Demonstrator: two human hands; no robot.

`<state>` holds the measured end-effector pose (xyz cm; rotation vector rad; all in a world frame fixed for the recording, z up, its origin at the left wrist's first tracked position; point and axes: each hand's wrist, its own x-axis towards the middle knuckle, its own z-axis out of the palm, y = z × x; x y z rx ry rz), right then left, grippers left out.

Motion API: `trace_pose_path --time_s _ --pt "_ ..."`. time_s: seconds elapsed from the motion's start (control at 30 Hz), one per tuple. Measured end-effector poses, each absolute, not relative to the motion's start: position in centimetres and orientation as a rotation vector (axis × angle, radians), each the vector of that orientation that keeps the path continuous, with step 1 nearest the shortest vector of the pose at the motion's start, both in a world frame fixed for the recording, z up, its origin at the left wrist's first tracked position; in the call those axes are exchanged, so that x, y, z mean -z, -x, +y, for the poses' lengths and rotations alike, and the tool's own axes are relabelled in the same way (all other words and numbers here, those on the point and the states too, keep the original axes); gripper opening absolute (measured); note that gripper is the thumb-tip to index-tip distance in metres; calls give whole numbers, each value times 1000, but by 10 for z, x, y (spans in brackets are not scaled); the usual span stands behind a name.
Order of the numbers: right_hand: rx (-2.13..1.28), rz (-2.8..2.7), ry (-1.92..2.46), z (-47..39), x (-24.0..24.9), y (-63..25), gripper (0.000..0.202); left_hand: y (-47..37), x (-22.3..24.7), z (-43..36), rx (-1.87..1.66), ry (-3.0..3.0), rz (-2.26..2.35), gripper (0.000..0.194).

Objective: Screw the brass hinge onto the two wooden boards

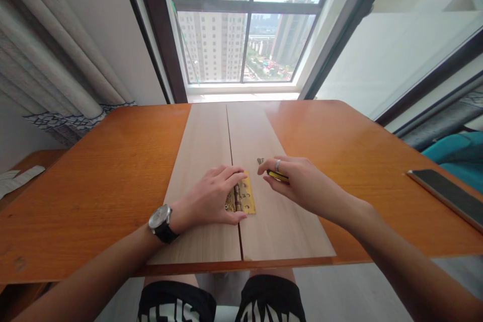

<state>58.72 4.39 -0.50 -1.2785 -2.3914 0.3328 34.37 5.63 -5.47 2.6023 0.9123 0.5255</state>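
Observation:
Two pale wooden boards [204, 148] lie side by side with a narrow gap between them. A brass-coloured hinge [247, 196] straddles that gap, its left leaf partly covered by my left hand [217, 193]. Thumb and fingers of this hand hold the hinge at its lower and upper edges. Closed around a yellow-and-black screwdriver [278, 176] is my right hand [298, 181], over the right board; the tool's shaft and tip are hidden. Just past its fingertips, several small screws [260, 161] rest on the right board.
The boards lie on an orange-brown wooden table [124, 161]. At its right edge is a dark flat object like a phone [445, 193]. A window [245, 35] stands beyond the far edge, with a curtain [49, 45] to the left. A teal item [460, 156] sits at far right.

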Motion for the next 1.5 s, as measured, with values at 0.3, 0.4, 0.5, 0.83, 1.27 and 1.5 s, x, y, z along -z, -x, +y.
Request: trace_pose_path --time_s 0.3,0.4,0.5,0.83,1.27,1.5 --pt "-276 -2322 1313 56 13 -588 12 -343 55 55 -601 -2511 857 78" --pt "-272 -2328 1328 58 18 -588 12 -342 55 56 -607 -2496 823 78" --pt "-242 -2333 1352 60 24 -586 14 -342 55 56 -607 -2479 799 83" --pt "78 -2397 1345 60 41 -588 18 -333 56 62 -736 -2331 830 71" --pt "248 -2412 1371 45 66 -615 20 -313 63 62 -283 -2640 1222 77" --pt "245 -2427 1400 44 66 -613 18 -313 64 63 -195 -2702 1231 75"
